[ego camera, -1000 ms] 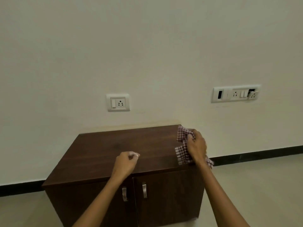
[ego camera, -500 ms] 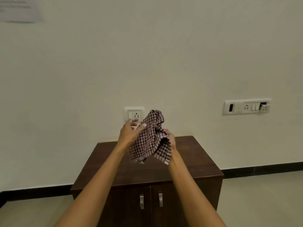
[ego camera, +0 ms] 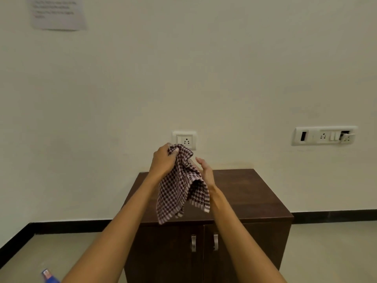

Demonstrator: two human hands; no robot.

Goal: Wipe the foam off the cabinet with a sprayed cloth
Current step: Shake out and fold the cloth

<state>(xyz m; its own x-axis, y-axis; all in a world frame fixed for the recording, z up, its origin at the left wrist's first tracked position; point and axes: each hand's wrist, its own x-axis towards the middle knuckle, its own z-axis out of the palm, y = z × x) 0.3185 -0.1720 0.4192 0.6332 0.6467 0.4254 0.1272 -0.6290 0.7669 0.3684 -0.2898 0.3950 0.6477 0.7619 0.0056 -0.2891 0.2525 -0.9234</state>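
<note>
I am gripping the cloth (ego camera: 181, 184) in my left hand (ego camera: 163, 160), letting it hang above the cabinet (ego camera: 244, 193). My right hand (ego camera: 206, 170) is hovering open just beside it. I should be bunching it into a pad before wiping.

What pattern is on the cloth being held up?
The cloth has a dark maroon-and-white check with striped edges, seen in the head view.

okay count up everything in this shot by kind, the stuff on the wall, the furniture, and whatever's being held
Wall socket plates: 2, a small one and a long one
Paper notices on the wall: 1
Cabinets: 1
Door handles: 2
Checked cloths: 1, held by the left hand
Total: 7
</note>
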